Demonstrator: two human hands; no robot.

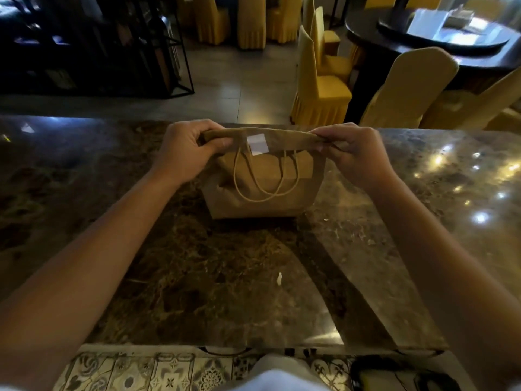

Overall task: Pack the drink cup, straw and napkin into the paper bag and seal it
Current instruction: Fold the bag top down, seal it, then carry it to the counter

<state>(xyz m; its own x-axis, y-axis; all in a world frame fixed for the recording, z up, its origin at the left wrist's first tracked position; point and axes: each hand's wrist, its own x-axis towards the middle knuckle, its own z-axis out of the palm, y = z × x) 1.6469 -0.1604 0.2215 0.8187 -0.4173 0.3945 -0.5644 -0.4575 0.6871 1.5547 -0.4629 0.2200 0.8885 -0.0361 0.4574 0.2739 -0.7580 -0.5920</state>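
I have both hands, left hand and right hand, pinching the paper bag's folded top, sticker on, so sealing looks nearly finished.

A single wide-angle view is given from head height, aimed forward and steeply down. The marble counter is seen close below; a dining room is stretched across the upper frame.

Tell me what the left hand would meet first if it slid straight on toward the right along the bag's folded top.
Probably the white sticker at the middle of the brown paper bag's folded top, well before the right hand. The left hand pinches that fold.
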